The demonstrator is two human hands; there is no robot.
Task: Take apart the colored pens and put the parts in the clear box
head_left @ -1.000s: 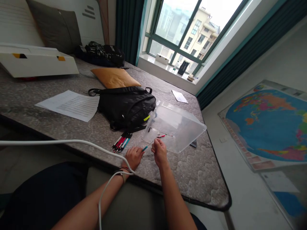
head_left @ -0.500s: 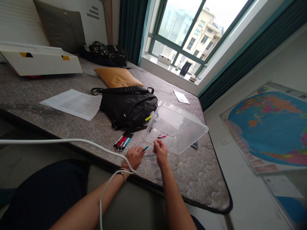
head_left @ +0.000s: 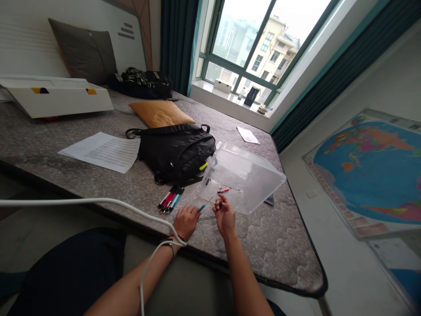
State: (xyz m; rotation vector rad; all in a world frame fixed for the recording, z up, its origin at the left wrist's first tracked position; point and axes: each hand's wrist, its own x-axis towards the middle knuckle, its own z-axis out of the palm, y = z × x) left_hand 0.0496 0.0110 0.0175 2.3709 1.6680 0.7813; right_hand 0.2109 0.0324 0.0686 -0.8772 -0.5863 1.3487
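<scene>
My left hand (head_left: 186, 220) rests on the mattress edge, closed round a thin blue-tipped pen part (head_left: 204, 205) that points up and right. My right hand (head_left: 224, 214) is just right of it, fingers pinched on a small dark piece I cannot make out. Both hands sit at the near edge of a clear plastic lid (head_left: 243, 175), which carries a red pen part (head_left: 223, 191) and a small dark piece (head_left: 209, 180). A bundle of coloured pens (head_left: 171, 199) lies to the left of my hands, below a black bag (head_left: 176, 150).
Printed sheets (head_left: 101, 151) lie left of the bag, an orange cushion (head_left: 159, 113) behind it, a white box (head_left: 59, 97) at far left. A white cable (head_left: 98, 202) crosses to my left wrist. A world map (head_left: 368, 169) lies on the floor at right.
My hands have drawn slightly apart; the blue-tipped part stays in my left hand and my right hand has come off it. The view shifted a little.
</scene>
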